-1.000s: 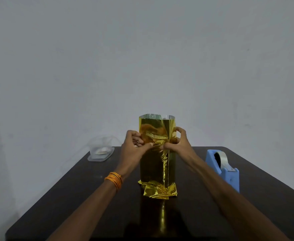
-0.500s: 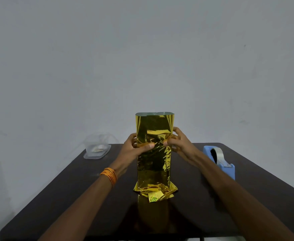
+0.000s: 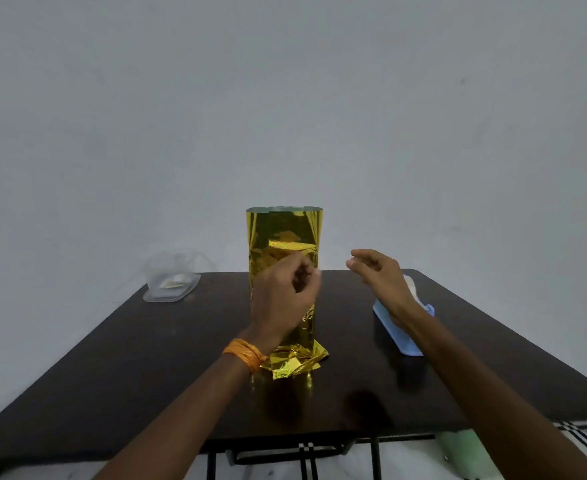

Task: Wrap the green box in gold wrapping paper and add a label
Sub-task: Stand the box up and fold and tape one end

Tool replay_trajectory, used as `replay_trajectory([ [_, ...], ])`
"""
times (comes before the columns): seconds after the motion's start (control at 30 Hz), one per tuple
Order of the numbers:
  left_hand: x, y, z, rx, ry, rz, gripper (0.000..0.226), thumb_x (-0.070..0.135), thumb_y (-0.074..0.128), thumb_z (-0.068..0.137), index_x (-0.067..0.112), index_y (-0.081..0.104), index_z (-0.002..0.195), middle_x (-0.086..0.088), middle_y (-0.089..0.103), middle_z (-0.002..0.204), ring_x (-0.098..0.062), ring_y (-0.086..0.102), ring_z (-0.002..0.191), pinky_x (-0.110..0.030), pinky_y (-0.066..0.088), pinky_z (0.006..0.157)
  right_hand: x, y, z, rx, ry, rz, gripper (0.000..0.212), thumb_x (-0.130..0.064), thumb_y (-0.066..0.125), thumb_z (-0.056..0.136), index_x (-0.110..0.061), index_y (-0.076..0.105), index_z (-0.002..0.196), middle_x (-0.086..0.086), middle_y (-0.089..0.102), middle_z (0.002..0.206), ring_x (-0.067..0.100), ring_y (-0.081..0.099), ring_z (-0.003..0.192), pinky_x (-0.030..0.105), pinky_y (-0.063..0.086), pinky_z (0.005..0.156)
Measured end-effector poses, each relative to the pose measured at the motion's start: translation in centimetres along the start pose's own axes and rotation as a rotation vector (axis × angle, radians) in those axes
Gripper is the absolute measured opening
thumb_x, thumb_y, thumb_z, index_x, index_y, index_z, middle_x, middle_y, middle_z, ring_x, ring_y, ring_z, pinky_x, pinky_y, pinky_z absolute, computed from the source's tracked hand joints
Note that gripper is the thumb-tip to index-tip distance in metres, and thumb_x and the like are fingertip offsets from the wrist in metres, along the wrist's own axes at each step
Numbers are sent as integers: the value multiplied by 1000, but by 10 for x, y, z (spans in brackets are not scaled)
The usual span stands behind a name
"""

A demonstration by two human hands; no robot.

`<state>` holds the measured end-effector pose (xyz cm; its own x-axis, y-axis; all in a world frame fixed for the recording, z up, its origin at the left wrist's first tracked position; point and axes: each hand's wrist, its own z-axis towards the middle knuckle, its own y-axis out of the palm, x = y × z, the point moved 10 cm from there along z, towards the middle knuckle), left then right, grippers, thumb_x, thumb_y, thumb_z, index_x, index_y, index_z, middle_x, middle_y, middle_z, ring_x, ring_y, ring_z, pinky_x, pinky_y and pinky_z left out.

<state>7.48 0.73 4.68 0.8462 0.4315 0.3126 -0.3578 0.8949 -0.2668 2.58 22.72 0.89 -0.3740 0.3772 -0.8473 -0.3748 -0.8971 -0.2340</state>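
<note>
Dark and glossy, the surface [image 3: 112,368] stands before a plain grey wall. At its middle, the gold-wrapped box [image 3: 283,244] stands upright, the paper open at the top and crumpled at the foot. Your left hand [image 3: 285,296] is in front of it with fingers curled; whether this grip pinches the foil, I cannot tell. Your right hand [image 3: 378,275] hovers beside it, loose and empty, probably going toward the blue tape dispenser [image 3: 399,334] just under it. Far left sits a clear plastic container [image 3: 171,282]. Nothing blocks the way.
</note>
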Motion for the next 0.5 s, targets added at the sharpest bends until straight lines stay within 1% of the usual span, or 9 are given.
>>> replay_trajectory([
  [0.1,8,50,0,-100,-58,-65,14,23,68,90,19,60,79,7,61,68,-9,59,62,-28,51,54,11,-39,-9,112,12,-132,15,-19,68,93,-15,73,107,-4,72,100,6,66,97,12,47,76],
  [0.13,9,67,-1,-130,-90,-91,15,24,69,89,19,60,78,6,61,67,-9,59,61,-29,51,54,15,-53,-11,134,31,-196,12,-18,67,93,-15,74,103,-4,72,96,5,66,91,12,46,71],
  [0.2,6,101,-3,-200,-156,-118,13,22,69,87,16,62,78,4,63,67,-10,59,62,-32,53,57,23,-79,-15,184,68,-329,9,-16,66,92,-13,75,94,-1,72,88,11,65,82,19,46,63],
  [0.27,0,135,-7,-293,-226,-134,8,19,68,86,14,66,80,1,66,70,-11,61,65,-38,55,63,37,-103,-18,235,116,-430,14,-12,64,91,-4,74,85,9,71,78,17,61,71,23,43,58],
  [0.3,-5,150,-11,-337,-269,-148,6,18,68,86,13,67,82,-1,67,71,-12,63,67,-40,56,66,44,-111,-19,250,144,-465,20,-11,63,90,3,71,79,17,68,73,17,55,66,25,39,57],
  [0.33,-9,167,-15,-386,-314,-169,5,18,68,86,12,69,85,-4,69,74,-15,65,69,-42,57,70,53,-120,-20,260,181,-494,26,-12,62,89,9,64,73,24,62,69,17,49,63,27,35,57],
  [0.37,-11,181,-20,-442,-359,-188,8,18,69,86,12,70,91,-6,70,77,-18,67,72,-43,57,73,61,-126,-21,259,215,-514,33,-13,62,89,8,55,65,27,53,63,18,42,62,28,31,57],
  [0.43,-13,209,-34,-588,-426,-209,27,25,75,84,11,69,107,-9,71,86,-20,67,78,-40,58,77,72,-130,-23,237,270,-527,44,-18,62,91,-8,39,55,13,36,55,18,33,58,29,26,56],
  [0.5,-11,234,-49,-722,-441,-205,48,36,79,81,12,66,120,-7,69,94,-19,64,83,-31,52,73,89,-129,-23,186,348,-478,48,-24,62,91,-14,34,54,5,32,55,18,30,56,31,25,56],
])
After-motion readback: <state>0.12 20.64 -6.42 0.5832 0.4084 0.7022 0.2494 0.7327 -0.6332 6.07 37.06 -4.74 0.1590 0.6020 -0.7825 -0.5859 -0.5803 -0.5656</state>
